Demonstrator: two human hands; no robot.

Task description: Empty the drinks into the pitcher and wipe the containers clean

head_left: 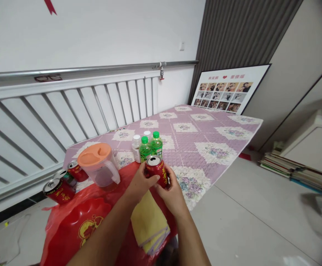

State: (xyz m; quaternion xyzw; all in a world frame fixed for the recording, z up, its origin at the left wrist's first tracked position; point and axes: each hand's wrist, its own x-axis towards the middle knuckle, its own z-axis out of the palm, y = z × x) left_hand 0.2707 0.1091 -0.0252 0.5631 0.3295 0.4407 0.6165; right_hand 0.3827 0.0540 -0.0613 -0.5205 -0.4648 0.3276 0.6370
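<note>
Bare forearms (105, 232) enter from six o'clock, the left one partly over a red tray (67, 225) at eight; a yellow cloth (148, 221) lies at six. The left hand (139, 183) and right hand (173, 190) have their fingers curled partway round opposite sides of a red can (157, 171) at centre, holding it top up. Whether its base touches the worktop (183, 147) I cannot tell. Just beyond, toward twelve, stand green bottles (157, 146) and white-capped bottles (136, 148); at nine, a jug (101, 173), then three cans (61, 194).
</note>
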